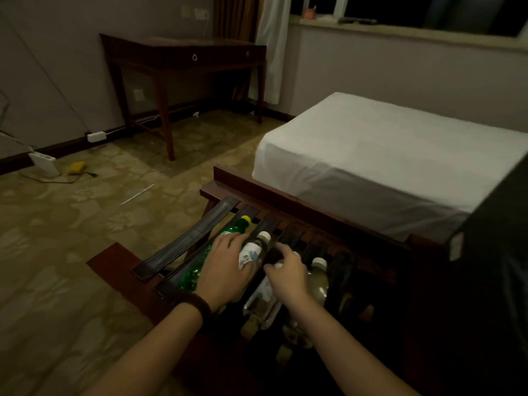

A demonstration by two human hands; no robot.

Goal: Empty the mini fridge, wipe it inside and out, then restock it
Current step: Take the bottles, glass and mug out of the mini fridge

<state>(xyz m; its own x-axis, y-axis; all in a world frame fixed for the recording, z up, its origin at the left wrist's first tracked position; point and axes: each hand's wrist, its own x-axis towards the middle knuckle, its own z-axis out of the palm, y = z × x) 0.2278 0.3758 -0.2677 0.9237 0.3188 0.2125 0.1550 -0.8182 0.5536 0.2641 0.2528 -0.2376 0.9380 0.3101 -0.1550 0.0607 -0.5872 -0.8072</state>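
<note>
We see two bare forearms, no sleeves in view. Left hand and right hand bare: no gloves. We see no rings, though dim light leaves small detail uncertain. Left wrist wears dark brown band, thick, rounded, soft-looking, like fabric hair tie or cord bracelet; we cannot tell which. Right wrist bare. Fingers show short nails where visible. We see no more of body; upper arms and torso lie out of frame.
</note>
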